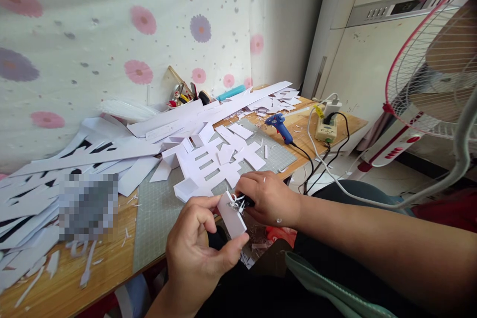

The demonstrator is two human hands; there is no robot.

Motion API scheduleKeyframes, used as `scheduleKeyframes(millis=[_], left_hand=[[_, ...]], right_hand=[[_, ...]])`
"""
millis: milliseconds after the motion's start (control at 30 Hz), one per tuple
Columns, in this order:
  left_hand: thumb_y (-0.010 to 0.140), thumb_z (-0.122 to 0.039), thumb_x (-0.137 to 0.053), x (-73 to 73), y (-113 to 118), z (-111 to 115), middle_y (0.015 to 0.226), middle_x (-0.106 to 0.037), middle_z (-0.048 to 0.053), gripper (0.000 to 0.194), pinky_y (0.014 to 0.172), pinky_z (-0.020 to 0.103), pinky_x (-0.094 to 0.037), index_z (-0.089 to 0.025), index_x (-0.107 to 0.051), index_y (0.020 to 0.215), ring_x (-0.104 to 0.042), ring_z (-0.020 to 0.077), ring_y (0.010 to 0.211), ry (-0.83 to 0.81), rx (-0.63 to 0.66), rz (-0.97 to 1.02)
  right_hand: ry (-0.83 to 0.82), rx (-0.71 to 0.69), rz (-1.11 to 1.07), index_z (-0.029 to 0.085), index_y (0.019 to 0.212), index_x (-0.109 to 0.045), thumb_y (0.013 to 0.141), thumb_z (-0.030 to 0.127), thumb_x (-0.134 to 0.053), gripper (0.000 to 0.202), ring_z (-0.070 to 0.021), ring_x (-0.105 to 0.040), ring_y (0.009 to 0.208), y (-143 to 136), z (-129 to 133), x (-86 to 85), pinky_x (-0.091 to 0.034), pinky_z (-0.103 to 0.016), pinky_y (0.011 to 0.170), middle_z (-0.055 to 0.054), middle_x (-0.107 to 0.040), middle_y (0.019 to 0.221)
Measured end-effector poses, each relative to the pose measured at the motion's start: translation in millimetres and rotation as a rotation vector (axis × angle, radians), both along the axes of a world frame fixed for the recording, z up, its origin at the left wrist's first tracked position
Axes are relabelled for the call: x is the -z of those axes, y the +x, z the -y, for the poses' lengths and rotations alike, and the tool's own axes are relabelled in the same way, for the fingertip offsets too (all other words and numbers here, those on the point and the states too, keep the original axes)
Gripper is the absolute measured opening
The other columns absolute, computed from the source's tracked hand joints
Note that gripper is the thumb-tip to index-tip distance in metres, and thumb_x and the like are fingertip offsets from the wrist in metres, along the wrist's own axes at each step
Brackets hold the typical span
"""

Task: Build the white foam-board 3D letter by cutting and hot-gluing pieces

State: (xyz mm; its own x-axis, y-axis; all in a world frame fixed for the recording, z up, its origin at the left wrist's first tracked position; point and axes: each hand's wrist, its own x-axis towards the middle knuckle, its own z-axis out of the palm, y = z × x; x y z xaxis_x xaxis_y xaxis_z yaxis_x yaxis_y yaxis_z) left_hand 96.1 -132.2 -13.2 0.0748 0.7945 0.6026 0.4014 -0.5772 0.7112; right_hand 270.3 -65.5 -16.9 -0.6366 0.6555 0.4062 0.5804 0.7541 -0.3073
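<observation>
My left hand (pixel 203 243) pinches a small white rectangular board piece (pixel 231 216) by its ends, between thumb and fingers, above my lap. Closed around a black-handled tool (pixel 245 200) is my right hand (pixel 268 198), close against the piece's upper right edge. The tool's working end is hidden behind curled white shavings (pixel 235 202), so its kind does not show. Just beyond both hands, a white cut-out board with rectangular slots (pixel 206 161) and folded flaps lies on a grey-green cutting mat (pixel 152 238).
A blue glue gun (pixel 279 126) lies by the mat's right edge, its cord running to a power strip (pixel 326 126). White board offcuts (pixel 104 159) pile up on the left of the wooden table (pixel 115 258). A fan (pixel 439 69) stands at the right.
</observation>
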Motion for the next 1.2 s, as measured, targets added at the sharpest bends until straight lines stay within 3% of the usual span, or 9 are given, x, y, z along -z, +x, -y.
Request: scheduleKeyframes(millis=[300, 567, 833, 1000, 1200], left_hand=[[0.069, -0.014, -0.072, 1.8, -4.8, -1.3, 0.097, -0.059, 0.004, 0.033, 0.073, 0.026, -0.051, -0.022, -0.040, 0.070, -0.060, 0.0174, 0.090, -0.007, -0.032, -0.004], [0.070, -0.014, -0.072, 0.7, -3.7, -3.0, 0.097, -0.060, 0.005, 0.033, 0.072, 0.025, -0.051, -0.022, -0.040, 0.070, -0.059, 0.0163, 0.088, -0.009, 0.000, 0.008], [0.068, -0.017, -0.073, -6.9, 10.2, 8.7, 0.095, -0.060, 0.002, 0.033, 0.076, 0.023, -0.050, -0.022, -0.040, 0.072, -0.060, 0.0141, 0.088, 0.019, 0.079, -0.007], [0.070, -0.013, -0.071, -2.4, 8.1, 8.2, 0.095, -0.058, 0.002, 0.035, 0.078, 0.024, -0.050, -0.022, -0.038, 0.074, -0.060, 0.0142, 0.089, 0.024, -0.025, 0.002], [0.071, -0.015, -0.071, 2.6, 1.7, 3.2, 0.095, -0.059, 0.003, 0.036, 0.074, 0.027, -0.051, -0.023, -0.036, 0.074, -0.061, 0.0167, 0.088, -0.014, -0.038, 0.024]], right_hand=[[-0.006, -0.105, -0.080, 0.017, 0.085, -0.059, 0.074, 0.020, -0.058, 0.011, -0.0164, -0.056, 0.067, 2.2, 4.5, 0.1, -0.037, -0.025, 0.059, -0.004, -0.063, 0.076], [0.022, -0.039, -0.028, 0.017, 0.085, -0.059, 0.074, 0.024, -0.060, 0.013, -0.0168, -0.054, 0.064, -0.4, 1.2, 0.3, -0.034, -0.026, 0.057, -0.003, -0.061, 0.072], [-0.137, 0.066, 0.070, 0.015, 0.089, -0.059, 0.079, 0.020, -0.061, 0.012, -0.0191, -0.060, 0.075, -4.6, -7.0, -1.7, -0.039, -0.026, 0.065, -0.007, -0.065, 0.083], [-0.203, 0.203, -0.175, 0.018, 0.087, -0.058, 0.085, 0.024, -0.055, 0.008, -0.0166, -0.060, 0.072, -4.3, -10.6, 4.2, -0.040, -0.025, 0.065, -0.005, -0.065, 0.079], [-0.060, -0.088, -0.197, 0.017, 0.083, -0.057, 0.070, 0.014, -0.059, 0.013, -0.0145, -0.054, 0.064, 0.6, 4.2, 2.7, -0.037, -0.024, 0.059, -0.002, -0.062, 0.074]])
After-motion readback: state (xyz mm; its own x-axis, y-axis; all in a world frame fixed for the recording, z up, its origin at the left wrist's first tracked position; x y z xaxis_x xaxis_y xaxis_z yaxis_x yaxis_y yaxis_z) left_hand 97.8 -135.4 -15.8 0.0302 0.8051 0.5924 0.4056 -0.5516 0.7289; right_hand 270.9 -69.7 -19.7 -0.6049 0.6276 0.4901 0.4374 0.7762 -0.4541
